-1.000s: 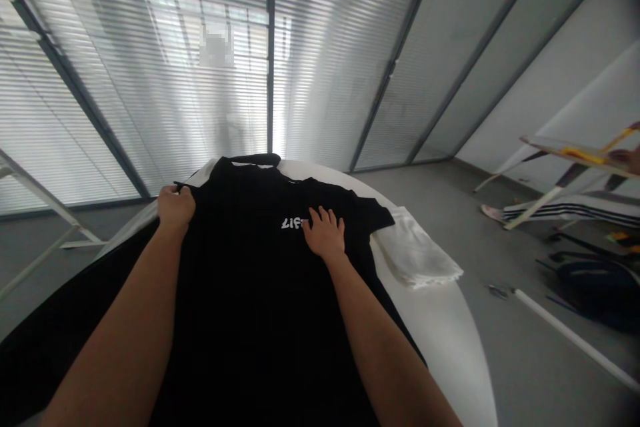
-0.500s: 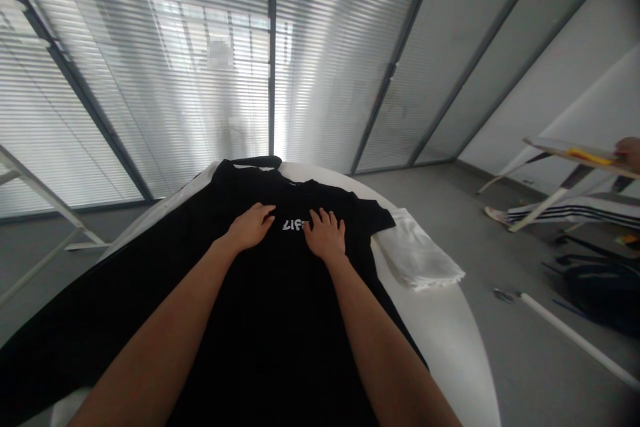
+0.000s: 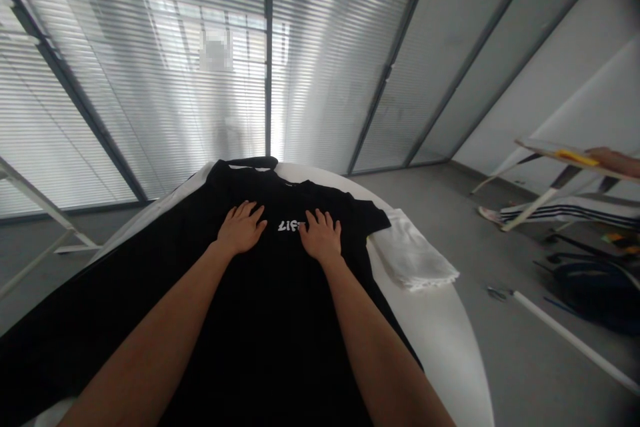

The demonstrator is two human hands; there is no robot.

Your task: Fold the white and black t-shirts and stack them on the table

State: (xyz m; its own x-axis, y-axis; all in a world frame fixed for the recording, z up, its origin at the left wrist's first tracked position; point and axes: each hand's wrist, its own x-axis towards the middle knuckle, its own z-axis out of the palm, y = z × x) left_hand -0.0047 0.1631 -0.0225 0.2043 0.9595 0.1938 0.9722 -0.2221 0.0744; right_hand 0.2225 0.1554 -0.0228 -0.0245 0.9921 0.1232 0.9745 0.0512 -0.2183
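Note:
A black T-shirt point(image 3: 280, 307) with white lettering point(image 3: 289, 225) on its chest lies spread over a white table point(image 3: 443, 333). My left hand point(image 3: 241, 227) rests flat on the shirt, left of the lettering, fingers spread. Just right of the lettering, my right hand point(image 3: 321, 235) also lies flat with its fingers apart, covering the end of the print. Neither hand grips the cloth. More black fabric point(image 3: 125, 280) stretches across the left side; where one garment ends and another begins I cannot tell.
Folded white cloth point(image 3: 417, 253) lies on the table at the right. Beyond the table stands a glass partition with blinds point(image 3: 320, 73). At right, another person's hand point(image 3: 617, 160) is over a second table point(image 3: 537, 147). A white pole point(image 3: 570, 340) and a dark bag point(image 3: 595, 290) are low at right.
My left hand has shifted slightly left over the shirt, its fingers now more spread. My right hand stays beside the lettering. The other person's hand reaches farther over the second table.

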